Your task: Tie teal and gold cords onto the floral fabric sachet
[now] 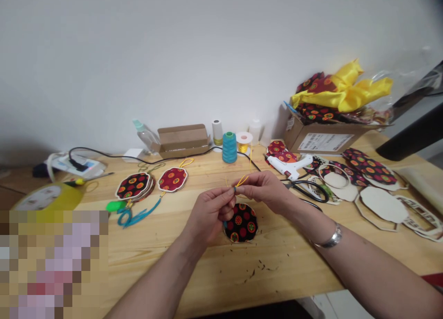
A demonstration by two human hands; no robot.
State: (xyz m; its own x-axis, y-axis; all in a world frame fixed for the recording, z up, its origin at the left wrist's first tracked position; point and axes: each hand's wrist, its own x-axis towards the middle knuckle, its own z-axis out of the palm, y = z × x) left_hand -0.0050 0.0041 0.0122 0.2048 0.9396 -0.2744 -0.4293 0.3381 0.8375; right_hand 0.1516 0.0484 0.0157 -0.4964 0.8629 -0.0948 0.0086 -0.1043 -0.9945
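Note:
My left hand (215,207) is closed, its thumb and finger pinching a yellow cord (242,181) near a small blue bit. The fingertips of my right hand (266,189) meet it there, pinching the same cord, whose loose ends poke up between the two hands. Just below them lies a black fabric-covered piece (241,223) with red and orange flower medallions, partly hidden by my left hand. A little blue shows at its left edge; whether the cord joins this piece is hidden by my fingers.
Black-handled scissors (313,189) and a white glue gun (290,165) lie to the right, near pale wooden shapes (384,204). A teal thread cone (229,148) stands behind. Leftward are a red patterned piece (173,179) and a black patterned stack (133,186) with blue tassels. Dark scraps dot the front.

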